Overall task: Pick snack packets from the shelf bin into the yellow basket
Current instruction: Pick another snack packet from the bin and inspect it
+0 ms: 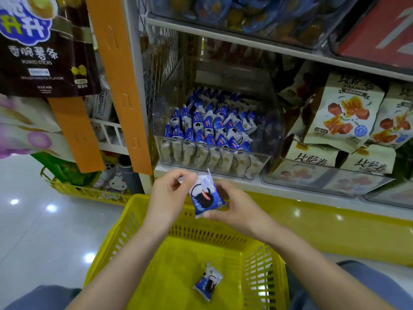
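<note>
Between both hands' fingers (190, 176): one snack packet (205, 199), pinched above the yellow basket (125, 229).
Below fingers: one packet (207, 281) already on basket floor; beyond them, shelf bin (214, 163) still nearly full.

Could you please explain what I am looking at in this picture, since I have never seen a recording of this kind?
There is no machine here: a person wears a camera on the head, looking down at their own two bare hands in a shop aisle. The left hand and right hand together hold one small blue-and-white snack packet above a yellow plastic basket. One matching packet already lies on the basket floor. On the shelf behind stands a clear plastic bin full of the same packets, with beige snack bags beside it.
</note>
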The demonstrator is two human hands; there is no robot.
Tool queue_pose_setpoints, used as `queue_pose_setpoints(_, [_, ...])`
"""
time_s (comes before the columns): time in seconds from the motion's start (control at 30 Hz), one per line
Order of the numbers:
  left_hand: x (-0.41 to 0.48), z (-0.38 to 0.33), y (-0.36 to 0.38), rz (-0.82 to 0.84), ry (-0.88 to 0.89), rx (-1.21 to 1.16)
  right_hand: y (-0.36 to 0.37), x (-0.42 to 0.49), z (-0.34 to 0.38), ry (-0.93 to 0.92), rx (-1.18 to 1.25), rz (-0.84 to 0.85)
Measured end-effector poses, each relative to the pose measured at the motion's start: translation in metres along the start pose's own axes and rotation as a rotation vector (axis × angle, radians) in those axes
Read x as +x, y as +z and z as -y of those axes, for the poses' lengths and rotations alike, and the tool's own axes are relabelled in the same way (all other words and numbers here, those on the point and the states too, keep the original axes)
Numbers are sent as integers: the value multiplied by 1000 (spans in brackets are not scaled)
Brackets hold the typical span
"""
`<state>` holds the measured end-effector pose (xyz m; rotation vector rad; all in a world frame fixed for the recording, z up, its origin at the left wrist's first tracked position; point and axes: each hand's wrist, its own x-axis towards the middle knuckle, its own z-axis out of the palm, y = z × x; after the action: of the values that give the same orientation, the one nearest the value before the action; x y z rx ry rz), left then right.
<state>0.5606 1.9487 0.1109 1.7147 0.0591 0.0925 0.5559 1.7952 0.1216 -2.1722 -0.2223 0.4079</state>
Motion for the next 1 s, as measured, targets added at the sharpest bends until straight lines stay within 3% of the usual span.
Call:
queue_pose_setpoints(0.1, [-2,1,2,62,119,220,2,0,2,-92,76,-117])
queue_pose_setpoints(0.3, [-6,1,7,105,111,200,1,-1,2,-224,53,-283])
queue_pose_setpoints(0.43, [-5,-1,9,142,-21,102,0,0,4,-260,3,-310])
queue_pose_setpoints(0.5, [-5,-2,10,174,-75,10,-2,4,6,-190,131,-299])
queue_pose_setpoints(0.6, [-6,-5,12,202,-135,-143,-7,6,10,70,592,-175])
queue_pose_setpoints(0.7, [-7,-5,15,214,-139,-178,-10,5,5,168,691,-136])
queue_pose_setpoints(0.83, [-9,-8,13,179,-61,-97,-10,5,6,-46,446,-202])
queue_pose_setpoints(1.0, [-7,-9,12,152,-161,-149,-7,1,3,-351,-84,-378])
